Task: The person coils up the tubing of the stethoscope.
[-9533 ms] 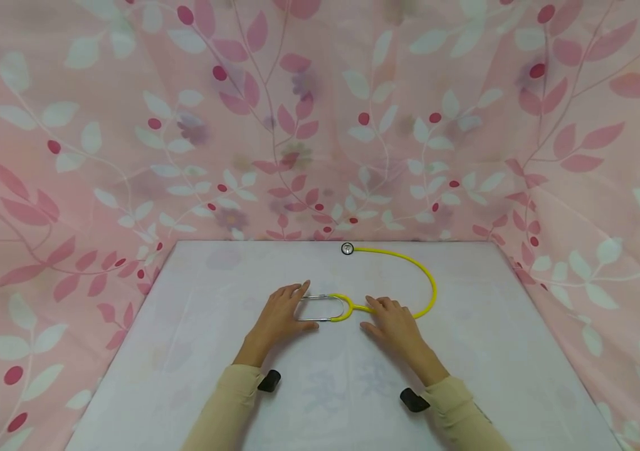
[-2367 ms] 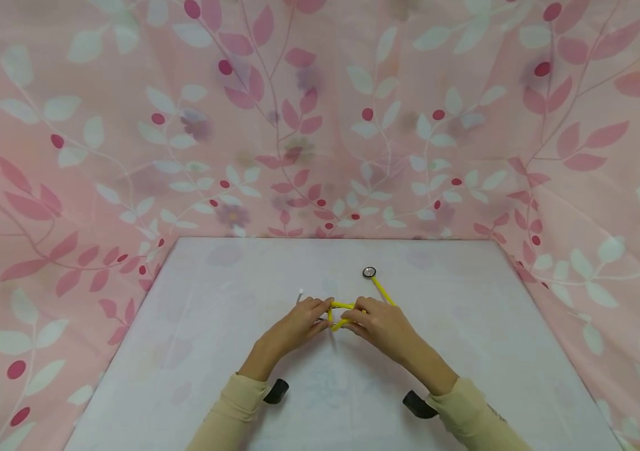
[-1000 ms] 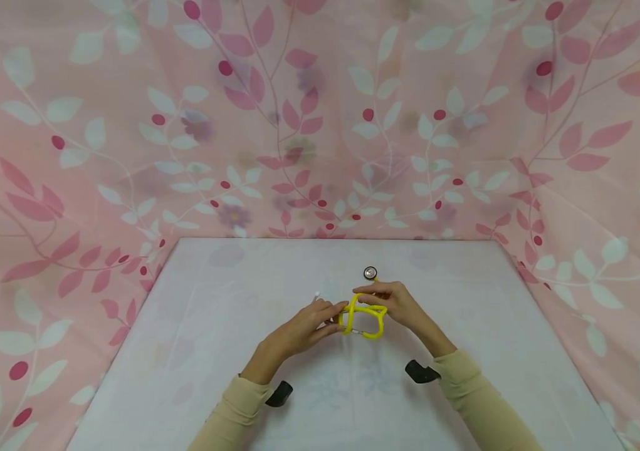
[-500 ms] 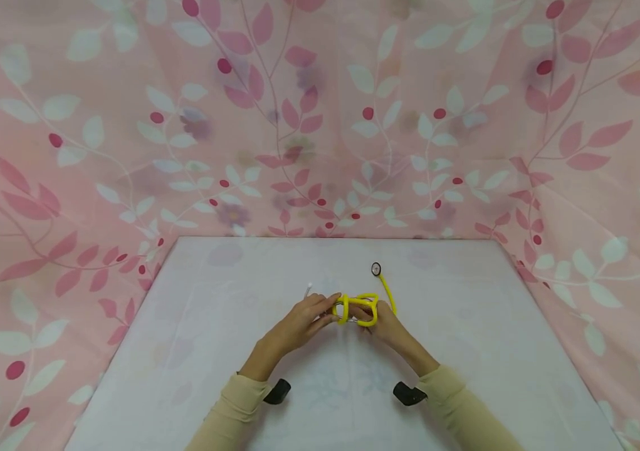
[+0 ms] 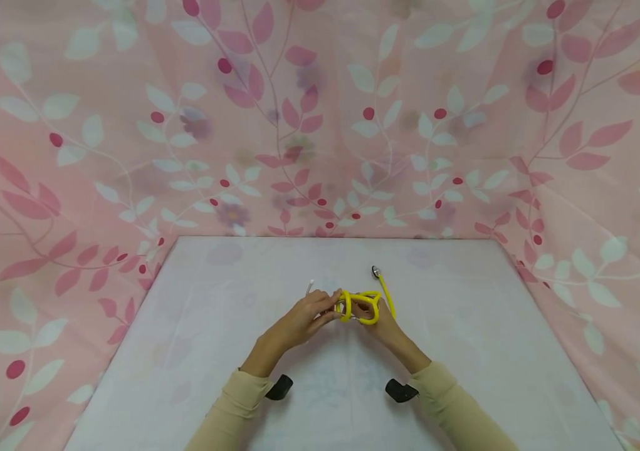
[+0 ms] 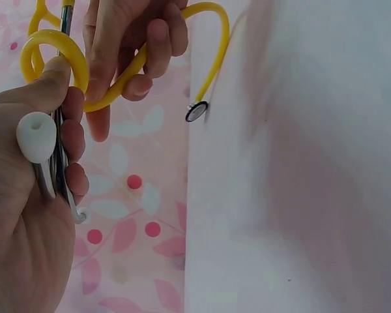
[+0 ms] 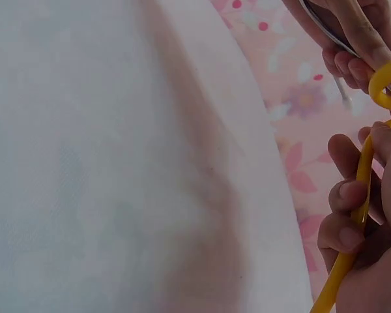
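Observation:
Both hands hold a yellow stethoscope [image 5: 372, 302] above the table. In the left wrist view, my left hand [image 6: 26, 156] grips its metal ear tubes [image 6: 60, 140], and a white ear tip [image 6: 36, 137] sticks out over the palm. A loop of yellow tubing [image 6: 55, 40] goes round the tubes, with the left thumb against it. My right hand [image 7: 371, 215] curls its fingers round the tubing [image 7: 358, 228] just past the loop. Beyond that hand the tube hangs in a bend, ending in the round chest piece [image 5: 376, 272].
A white-covered table [image 5: 229, 269] lies beneath the hands. Pink floral cloth [image 5: 320, 125] rises behind it and at both sides. A black wrist-worn device [image 5: 280, 388] sits by the left cuff, another device [image 5: 401, 391] by the right.
The stethoscope lay flat at first; now it is raised, its tubing wound round the ear tubes. Over the last second the right hand has moved lower and in behind the yellow fork.

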A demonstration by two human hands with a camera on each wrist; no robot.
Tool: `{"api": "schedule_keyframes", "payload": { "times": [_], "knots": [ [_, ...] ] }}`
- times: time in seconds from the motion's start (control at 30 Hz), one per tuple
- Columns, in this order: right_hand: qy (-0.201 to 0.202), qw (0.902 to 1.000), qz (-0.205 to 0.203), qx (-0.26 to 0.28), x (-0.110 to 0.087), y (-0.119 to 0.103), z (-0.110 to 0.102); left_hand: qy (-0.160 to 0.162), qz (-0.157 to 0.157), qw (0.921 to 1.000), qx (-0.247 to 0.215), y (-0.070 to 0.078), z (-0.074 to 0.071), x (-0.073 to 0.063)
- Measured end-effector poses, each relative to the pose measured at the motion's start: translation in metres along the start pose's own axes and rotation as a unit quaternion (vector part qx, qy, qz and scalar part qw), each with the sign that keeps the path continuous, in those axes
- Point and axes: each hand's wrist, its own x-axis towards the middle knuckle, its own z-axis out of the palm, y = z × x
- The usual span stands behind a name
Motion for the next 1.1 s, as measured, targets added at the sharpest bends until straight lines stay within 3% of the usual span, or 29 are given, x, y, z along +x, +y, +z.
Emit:
{"api": "schedule_keyframes", "payload": {
  "times": [0.13,0.33,0.5,0.73,0.97,1.1],
  "knots": [
    [-0.002,0.9981,-0.042,-0.045,0.003,-0.001,0.002,0.018,-0.005,0.9998,-0.001,0.000,-0.003,0.001],
    [-0.012,0.9951,-0.086,-0.048,-0.001,-0.001,0.012,0.039,-0.031,0.9987,0.012,-0.007,-0.003,-0.003],
    [-0.024,0.9819,-0.130,-0.135,-0.012,-0.006,0.016,0.050,-0.067,0.9956,0.042,-0.015,-0.003,-0.006],
    [-0.051,0.9398,-0.168,-0.293,-0.035,-0.024,0.010,0.037,-0.114,0.9886,0.091,-0.029,-0.006,-0.012],
    [-0.011,0.8905,-0.259,-0.374,-0.043,-0.041,0.000,0.018,-0.115,0.9892,0.089,-0.037,-0.001,-0.017],
    [-0.009,0.8703,-0.281,-0.404,-0.041,-0.053,-0.007,-0.003,-0.116,0.9900,0.081,-0.037,0.003,-0.016]
  ]
}}
